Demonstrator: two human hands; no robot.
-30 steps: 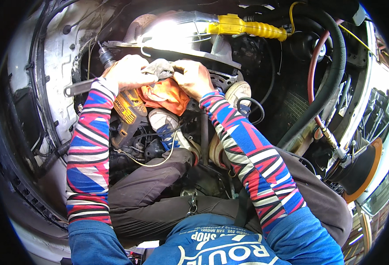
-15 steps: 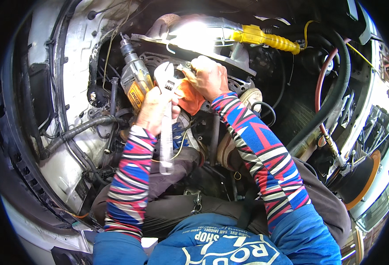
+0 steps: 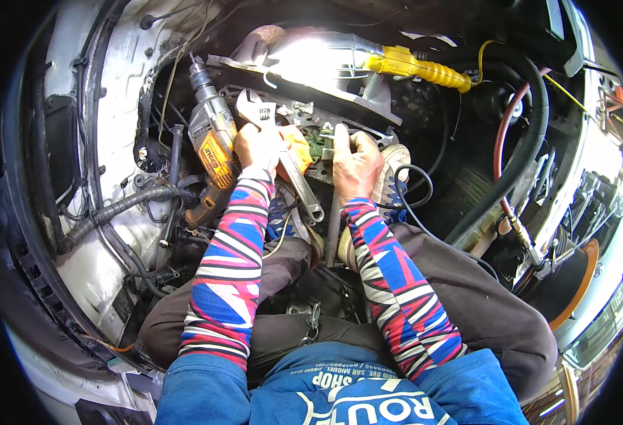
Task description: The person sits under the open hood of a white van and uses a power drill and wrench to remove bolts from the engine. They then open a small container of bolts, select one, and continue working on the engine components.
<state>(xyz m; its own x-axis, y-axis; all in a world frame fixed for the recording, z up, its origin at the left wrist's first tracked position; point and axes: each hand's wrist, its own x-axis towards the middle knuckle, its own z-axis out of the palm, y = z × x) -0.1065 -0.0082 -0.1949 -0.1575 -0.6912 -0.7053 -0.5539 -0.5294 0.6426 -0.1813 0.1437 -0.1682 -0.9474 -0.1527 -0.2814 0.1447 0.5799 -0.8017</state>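
Observation:
My left hand (image 3: 258,147) is closed around an adjustable wrench (image 3: 303,188). Its jaws point up and away, and the handle slants down to the right. Beneath that hand lies an orange cloth (image 3: 296,147). My right hand (image 3: 357,168) is curled with the thumb up at the right side of the metal engine part (image 3: 318,170). Its fingers are closed against a small metal piece (image 3: 328,150) whose kind I cannot make out. A greenish, crumpled-looking thing (image 3: 316,143) sits between my hands. Left of the wrench lies a yellow and grey power drill (image 3: 212,138), its chuck pointing away.
A lit work lamp with a yellow handle (image 3: 425,69) rests across a metal part beyond my hands. My shoes (image 3: 389,180) are close below the engine part. A thick black hose (image 3: 534,142) and a red hose (image 3: 504,142) run down the right side. Wiring (image 3: 124,211) lines the left panel.
The wrench has swung from nearly upright to a slant, its handle now toward the right. My right hand has moved down and right, away from the wrench jaws, and the greenish thing now shows.

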